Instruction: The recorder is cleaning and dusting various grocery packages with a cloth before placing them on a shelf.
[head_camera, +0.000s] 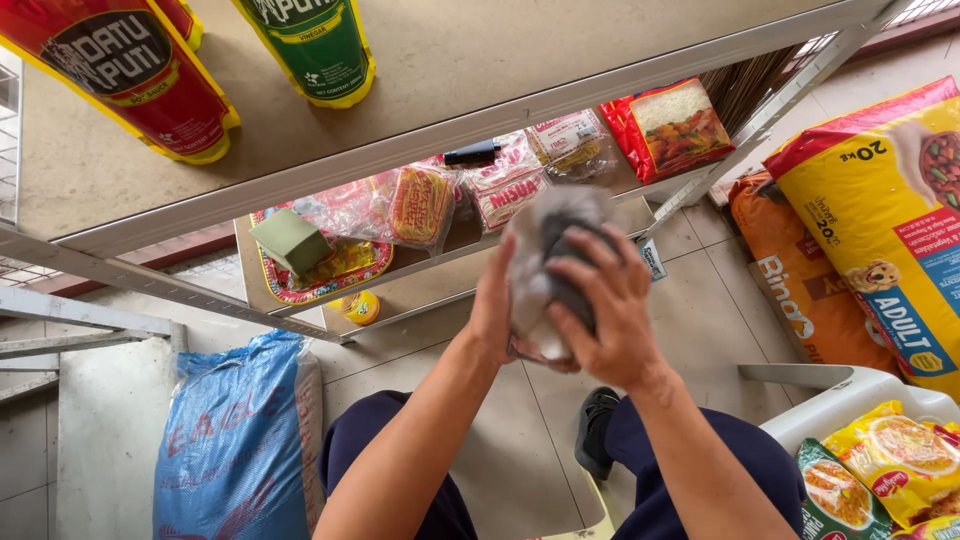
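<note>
A grey bundle wrapped in thin clear plastic (545, 228) sits between both my hands, held up in front of a metal shelf rack (300, 190). My left hand (493, 305) cups its left side from behind. My right hand (610, 310) spreads its fingers over the front and right side. My knees in dark trousers show below, and a black shoe (598, 425) rests on the tiled floor.
Two sauce pouches, red (140, 75) and green (315, 45), stand on the top shelf. The lower shelf carries noodle packets (510, 185), a green block (290, 240) and a black marker (472, 154). A blue sack (235, 440) lies left; pet food bags (880, 210) stand right.
</note>
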